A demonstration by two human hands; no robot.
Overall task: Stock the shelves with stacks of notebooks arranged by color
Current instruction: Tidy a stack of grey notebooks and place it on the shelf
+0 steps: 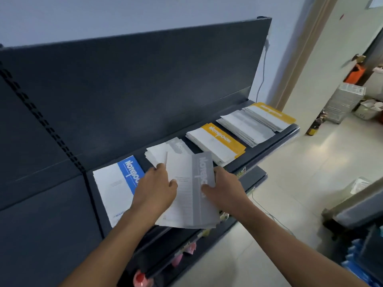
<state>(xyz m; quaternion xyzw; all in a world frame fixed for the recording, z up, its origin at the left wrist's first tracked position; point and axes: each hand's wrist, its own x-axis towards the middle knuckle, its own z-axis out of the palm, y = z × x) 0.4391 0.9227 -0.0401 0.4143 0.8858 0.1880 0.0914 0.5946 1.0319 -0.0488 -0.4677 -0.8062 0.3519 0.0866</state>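
Observation:
A stack of grey notebooks (190, 195) hangs over the front of the dark top shelf (267, 139). My left hand (157, 187) grips its left edge and my right hand (224, 188) grips its right edge, thumb on the cover. Partly under the held stack lies another grey stack (163, 151). A blue notebook stack (116, 187) lies to the left. To the right along the shelf lie a yellow stack (217, 141), a grey stack (246, 126) and a further yellow stack (269, 116).
The shelf's dark back panel (124, 90) rises behind the stacks. Lower shelves (252, 179) with small goods sit below. To the right are a tiled floor (279, 214), a white basket (366, 109), a bottle (314, 128) and blue packs (356, 259).

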